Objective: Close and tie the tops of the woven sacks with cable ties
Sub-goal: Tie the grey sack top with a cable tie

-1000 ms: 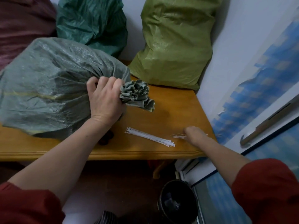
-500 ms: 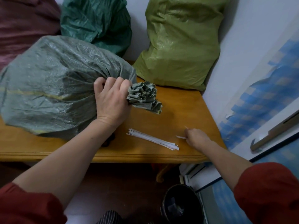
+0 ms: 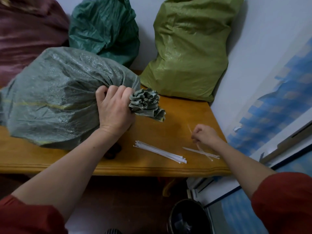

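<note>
Far left, a maroon sack (image 3: 25, 39) sits at the back, partly out of shot. In front of it the big grey-green sack (image 3: 55, 98) lies on its side on the wooden table (image 3: 177, 119), w/ a dark green sack (image 3: 104, 27) propped up behind it against the wall.

On to the left hand (image 3: 114, 108): it's clamped right round the grey-green sack's neck, fingers curled over the top and knuckles up. The bunched mouth (image 3: 145, 103) fans out in a ruffle just to the right of the fist, and the lower folds look to touch the tabletop. A small dark object (image 3: 113, 151) lies under the left wrist (can't tell what it is).

Centre-right at the back, an olive sack (image 3: 190, 48) stands upright on the table's far corner, leaning on the wall.

Near the front edge there's a bundle of white cable ties (image 3: 160, 152) lying flat at an angle. Just right of that comes the right hand (image 3: 205, 135), fingers curled, pinching a single cable tie (image 3: 190, 129). One end pokes up and away from the fist, while the other runs down to a few loose ties (image 3: 208, 154) scattered on the table beside the wrist.

Down below the table edge, approx under the bundle, is a dark bin (image 3: 185, 217) on the floor. Both sleeves are red.
</note>
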